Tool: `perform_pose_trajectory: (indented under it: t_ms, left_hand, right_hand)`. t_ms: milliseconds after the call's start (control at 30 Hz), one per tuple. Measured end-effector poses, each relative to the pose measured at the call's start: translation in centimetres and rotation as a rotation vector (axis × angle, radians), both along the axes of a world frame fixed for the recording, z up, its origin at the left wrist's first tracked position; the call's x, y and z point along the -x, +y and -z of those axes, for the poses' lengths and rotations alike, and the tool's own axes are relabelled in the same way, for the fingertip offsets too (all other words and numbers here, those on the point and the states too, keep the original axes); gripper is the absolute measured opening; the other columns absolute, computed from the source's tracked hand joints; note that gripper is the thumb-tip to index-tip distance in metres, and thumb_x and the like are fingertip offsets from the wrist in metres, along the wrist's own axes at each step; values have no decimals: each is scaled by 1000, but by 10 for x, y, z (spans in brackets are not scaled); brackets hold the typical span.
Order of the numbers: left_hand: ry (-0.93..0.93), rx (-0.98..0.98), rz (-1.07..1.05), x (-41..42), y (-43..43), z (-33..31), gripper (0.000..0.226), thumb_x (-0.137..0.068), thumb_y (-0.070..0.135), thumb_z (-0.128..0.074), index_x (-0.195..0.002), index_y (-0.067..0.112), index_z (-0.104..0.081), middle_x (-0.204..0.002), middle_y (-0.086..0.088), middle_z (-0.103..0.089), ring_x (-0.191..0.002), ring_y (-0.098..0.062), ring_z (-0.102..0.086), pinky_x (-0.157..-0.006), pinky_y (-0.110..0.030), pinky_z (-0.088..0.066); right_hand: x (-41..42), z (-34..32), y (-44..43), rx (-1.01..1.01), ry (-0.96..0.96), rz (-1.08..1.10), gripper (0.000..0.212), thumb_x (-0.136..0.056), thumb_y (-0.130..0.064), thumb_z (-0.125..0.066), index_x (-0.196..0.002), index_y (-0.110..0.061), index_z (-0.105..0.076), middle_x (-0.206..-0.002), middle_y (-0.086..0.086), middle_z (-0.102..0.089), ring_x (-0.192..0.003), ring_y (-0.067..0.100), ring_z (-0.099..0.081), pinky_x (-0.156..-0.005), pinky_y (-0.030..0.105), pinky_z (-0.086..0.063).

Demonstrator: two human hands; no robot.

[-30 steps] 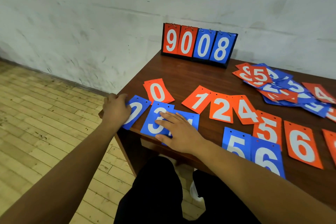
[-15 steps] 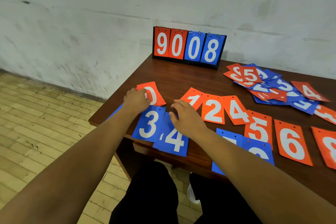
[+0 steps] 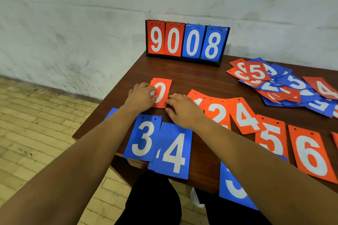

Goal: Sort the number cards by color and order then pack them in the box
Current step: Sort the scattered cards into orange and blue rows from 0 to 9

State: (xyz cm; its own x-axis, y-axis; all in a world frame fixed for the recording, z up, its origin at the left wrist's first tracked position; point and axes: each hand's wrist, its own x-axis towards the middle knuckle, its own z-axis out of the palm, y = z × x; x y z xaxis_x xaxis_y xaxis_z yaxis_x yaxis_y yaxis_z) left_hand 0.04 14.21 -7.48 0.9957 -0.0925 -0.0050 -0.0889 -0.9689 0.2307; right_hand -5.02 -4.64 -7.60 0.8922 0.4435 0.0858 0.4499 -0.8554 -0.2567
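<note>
A red 0 card (image 3: 162, 89) lies on the brown table (image 3: 192, 73). My left hand (image 3: 141, 95) grips its left edge with curled fingers. My right hand (image 3: 182, 108) lies flat, its fingertips touching the card's lower right edge and covering part of the red 1 card (image 3: 193, 95). The red row runs right: 2 (image 3: 217, 113), 4 (image 3: 245, 115), 5 (image 3: 270, 137), 6 (image 3: 311, 153). Along the near edge lie the blue 3 (image 3: 143, 139), blue 4 (image 3: 173, 151) and a partly hidden blue card (image 3: 234, 188). No box is in view.
A flip scoreboard stand (image 3: 186, 42) reading 9008 stands at the table's back edge by the wall. A loose pile of mixed red and blue cards (image 3: 285, 82) lies at the back right. A blue card's corner (image 3: 111, 112) shows behind my left forearm.
Both hands left the blue cards at the near edge and moved back to the red 0 card. That card now lies straighter.
</note>
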Motion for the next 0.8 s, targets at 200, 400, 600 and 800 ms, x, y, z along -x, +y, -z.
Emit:
perform_pose_trajectory:
  t_ms: [200, 400, 600, 800]
  left_hand:
    - [-112, 103, 17, -7, -30, -23, 44, -94, 30, -55, -137, 20, -52, -142, -9, -46, -133, -29, -39, -109, -44, -35]
    - [-127, 249, 174, -34, -121, -52, 33, -91, 28, -60, -122, 16, -60, -123, -6, -55, -121, -24, -49, -102, -39, -44]
    - [-62, 286, 353, -52, -223, -45, 32, -91, 28, -63, -121, 18, -59, -121, -1, -53, -113, -17, -53, -96, -32, -46]
    - [-2, 140, 556, -81, -290, -13, 57, -94, 27, -62, -147, 20, -43, -155, -4, -38, -142, -20, -36, -116, -36, -32]
  right_hand:
    - [-19, -31, -55, -166, -8, 199, 44, -99, -41, -48, -136, -19, -53, -145, 0, -48, -135, 16, -41, -112, 34, -34]
    - [-39, -49, -162, -129, -40, 492, 46, -95, -39, -56, -132, -12, -53, -133, 9, -51, -122, 24, -50, -101, 38, -44]
    - [-35, -48, -251, -1, 102, 699, 61, -91, -41, -61, -142, -14, -41, -148, 12, -38, -132, 29, -42, -106, 41, -40]
    - [-45, -23, -289, 46, 147, 711, 53, -93, -46, -58, -136, -17, -51, -139, 7, -52, -124, 25, -50, -102, 38, -44]
